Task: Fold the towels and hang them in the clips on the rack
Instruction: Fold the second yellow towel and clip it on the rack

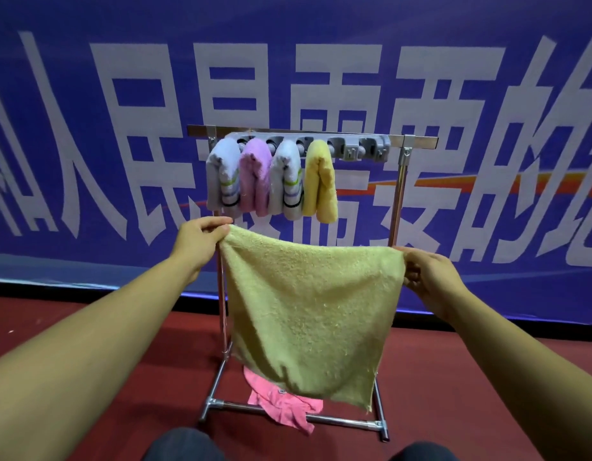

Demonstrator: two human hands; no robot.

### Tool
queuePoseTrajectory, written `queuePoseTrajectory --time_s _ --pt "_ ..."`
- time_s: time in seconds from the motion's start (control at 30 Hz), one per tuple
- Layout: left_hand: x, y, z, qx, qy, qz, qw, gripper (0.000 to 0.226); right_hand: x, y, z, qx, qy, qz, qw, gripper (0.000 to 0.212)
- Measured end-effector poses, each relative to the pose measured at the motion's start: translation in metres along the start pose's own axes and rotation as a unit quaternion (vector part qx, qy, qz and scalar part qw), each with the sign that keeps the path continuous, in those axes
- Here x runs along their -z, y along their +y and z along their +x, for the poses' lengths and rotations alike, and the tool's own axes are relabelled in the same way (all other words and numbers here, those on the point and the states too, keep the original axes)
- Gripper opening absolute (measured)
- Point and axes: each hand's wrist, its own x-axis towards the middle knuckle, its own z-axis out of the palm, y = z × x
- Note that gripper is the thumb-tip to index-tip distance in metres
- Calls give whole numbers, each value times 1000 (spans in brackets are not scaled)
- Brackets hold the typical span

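**A:** Here we are, the yellow-green terry towel (307, 314) is up in the air, spread flat in front of the rack (401, 194). Left hand (201, 236) is pinched shut on the top left corner, right hand (427, 277) is pinched on the top right corner.

**B:** And look how it sags between them. Soft, limp, light, I'd say; nothing stiff to it, so it will droop wherever it isn't held. Corners and the top edge are the places to grip for a clean fold.

**A:** Nappy cloth too, so it shouldn't slip from the fingers.

**B:** Up on the grey clip bar (307, 144), four folded towels hang side by side: a pale blue-white one (223, 178), a pink-lilac one (254, 178), another pale striped one (288, 181), and a yellow one (319, 181).

**A:** Clips at the right end look free, just beside the yellow one.

**B:** Watch the hanging lower edge, it's close to the rack's left post. And a pink cloth (284, 407) lies crumpled across the base bar on the red floor (454, 377), waiting its turn.
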Motion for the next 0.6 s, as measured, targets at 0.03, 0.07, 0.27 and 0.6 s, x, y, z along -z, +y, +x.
queuePoseTrajectory --time_s 0.03,0.07,0.27,0.6 --pt "2 -1 0 -1 -2 7 1000 19 -1 -1 0 7 -4 -3 1000 28" --pt "4 -1 0 -1 -4 10 1000 18 -1 -1 -1 13 -7 -9 1000 26" --pt "6 8 -11 -20 -36 99 994 30 2 -4 1 80 10 -181 980 30" --pt "-2 14 -22 -114 20 331 937 18 8 -5 11 154 95 -383 906 19"
